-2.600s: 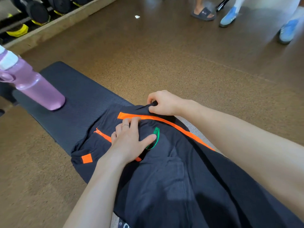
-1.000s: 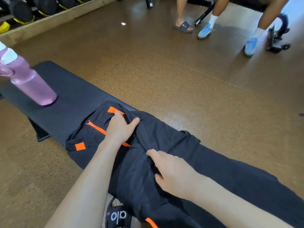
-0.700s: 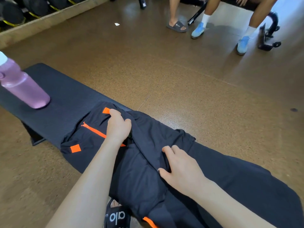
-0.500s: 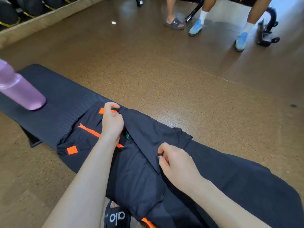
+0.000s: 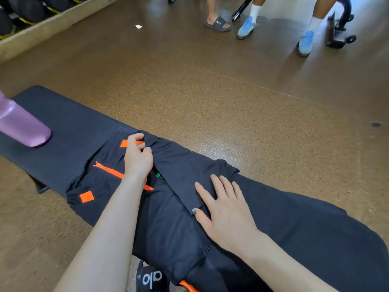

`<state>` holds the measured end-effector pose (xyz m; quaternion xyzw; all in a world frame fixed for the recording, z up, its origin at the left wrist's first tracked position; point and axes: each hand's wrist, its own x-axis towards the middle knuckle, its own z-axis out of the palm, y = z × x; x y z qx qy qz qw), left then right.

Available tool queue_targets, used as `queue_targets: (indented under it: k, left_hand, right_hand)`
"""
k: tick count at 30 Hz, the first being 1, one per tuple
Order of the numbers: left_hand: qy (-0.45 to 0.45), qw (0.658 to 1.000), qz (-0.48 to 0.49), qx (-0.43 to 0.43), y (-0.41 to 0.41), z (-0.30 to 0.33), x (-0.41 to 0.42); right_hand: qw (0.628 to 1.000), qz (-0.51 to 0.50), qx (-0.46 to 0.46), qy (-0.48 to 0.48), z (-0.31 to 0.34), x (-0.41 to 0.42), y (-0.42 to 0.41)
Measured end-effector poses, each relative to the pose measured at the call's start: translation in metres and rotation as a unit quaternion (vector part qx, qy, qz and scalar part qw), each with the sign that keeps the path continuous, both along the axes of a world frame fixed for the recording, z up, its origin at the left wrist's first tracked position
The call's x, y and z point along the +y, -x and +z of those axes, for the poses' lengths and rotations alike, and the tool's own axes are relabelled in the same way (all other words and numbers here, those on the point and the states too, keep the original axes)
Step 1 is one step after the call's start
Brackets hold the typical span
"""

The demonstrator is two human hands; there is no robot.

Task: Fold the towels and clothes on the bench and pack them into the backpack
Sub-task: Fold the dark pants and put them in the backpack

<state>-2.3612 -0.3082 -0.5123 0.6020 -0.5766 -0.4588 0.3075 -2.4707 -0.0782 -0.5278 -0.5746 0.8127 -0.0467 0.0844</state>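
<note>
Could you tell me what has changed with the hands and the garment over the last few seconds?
The right hand carried a flap of the black orange-trimmed garment inward, let go and now presses it flat. The left hand still pinches the collar end. The purple plastic bottle stays on the black bench.

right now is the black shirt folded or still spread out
Partly folded: one side of the black shirt is turned over its middle, under the flat right hand.

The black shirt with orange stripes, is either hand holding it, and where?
Left hand pinches the black orange-striped shirt at its folded collar edge; right hand lies flat on it.
</note>
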Motion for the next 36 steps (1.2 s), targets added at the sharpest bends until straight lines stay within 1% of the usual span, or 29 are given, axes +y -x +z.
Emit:
queue_targets:
  k: [4,6,8,9,11,12,13,15,17,18,20,22,23,25,26,27,28,30,31,32,34,36]
  left_hand:
    - [0.068,0.985,-0.099,-0.125,0.001,0.006,0.006]
    - [0.065,0.969,-0.152,-0.183,0.002,0.008,0.011]
    - [0.072,0.953,-0.178,-0.235,0.001,0.006,0.016]
    - [0.085,0.95,-0.172,-0.245,0.0,0.006,0.017]
    - [0.111,0.957,-0.141,-0.23,-0.002,0.008,0.015]
    - [0.116,0.96,-0.132,-0.219,-0.002,0.009,0.014]
    - [0.114,0.962,-0.134,-0.208,-0.002,0.01,0.014]
    - [0.078,0.965,-0.157,-0.195,-0.002,0.011,0.014]
    - [0.032,0.958,-0.194,-0.207,-0.004,0.012,0.016]
    - [0.024,0.955,-0.207,-0.212,-0.006,0.012,0.016]
    - [0.031,0.957,-0.202,-0.205,-0.007,0.013,0.017]
    - [0.041,0.967,-0.169,-0.185,-0.007,0.016,0.016]
    - [0.047,0.971,-0.152,-0.176,-0.007,0.016,0.015]
    - [0.058,0.975,-0.134,-0.168,-0.007,0.017,0.012]
    - [0.063,0.973,-0.136,-0.174,-0.008,0.015,0.012]
    - [0.07,0.969,-0.145,-0.189,-0.009,0.013,0.011]
    - [0.08,0.961,-0.159,-0.21,-0.01,0.01,0.012]
    - [0.099,0.947,-0.181,-0.244,-0.009,0.008,0.015]
    - [0.102,0.943,-0.185,-0.255,-0.009,0.008,0.016]
    - [0.1,0.941,-0.187,-0.264,-0.009,0.008,0.017]
    - [0.094,0.94,-0.194,-0.265,-0.011,0.009,0.018]
    - [0.092,0.947,-0.206,-0.228,-0.011,0.008,0.018]
  right_hand:
    - [1.0,-0.007,0.009,-0.006,-0.007,0.0,-0.01]
    - [1.0,0.0,0.012,0.006,-0.006,-0.002,-0.012]
    - [1.0,0.01,0.013,0.026,-0.003,-0.004,-0.012]
    - [0.999,0.002,0.003,0.046,-0.001,-0.005,-0.009]
    - [0.993,-0.056,-0.02,0.101,0.006,-0.012,0.007]
    - [0.989,-0.095,-0.026,0.113,0.008,-0.017,0.019]
    - [0.985,-0.131,-0.028,0.106,0.01,-0.021,0.032]
    - [0.981,-0.179,-0.042,0.057,0.01,-0.03,0.056]
    - [0.977,-0.196,-0.085,0.022,0.01,-0.036,0.07]
    - [0.972,-0.203,-0.114,0.024,0.01,-0.039,0.073]
    - [0.959,-0.219,-0.175,0.049,0.014,-0.043,0.076]
    - [0.944,-0.233,-0.218,0.083,0.023,-0.045,0.076]
    - [0.932,-0.247,-0.243,0.102,0.029,-0.045,0.073]
    - [0.897,-0.279,-0.311,0.141,0.038,-0.038,0.065]
    - [0.884,-0.288,-0.338,0.145,0.039,-0.033,0.057]
    - [0.884,-0.282,-0.349,0.129,0.037,-0.028,0.049]
    - [0.9,-0.262,-0.335,0.096,0.034,-0.022,0.041]
    - [0.945,-0.205,-0.254,0.036,0.023,-0.013,0.028]
    - [0.959,-0.189,-0.211,0.03,0.017,-0.01,0.025]
    - [0.967,-0.181,-0.177,0.04,0.015,-0.009,0.023]
    - [0.973,-0.171,-0.123,0.092,0.014,-0.008,0.021]
    - [0.976,-0.149,-0.075,0.14,0.013,-0.008,0.021]
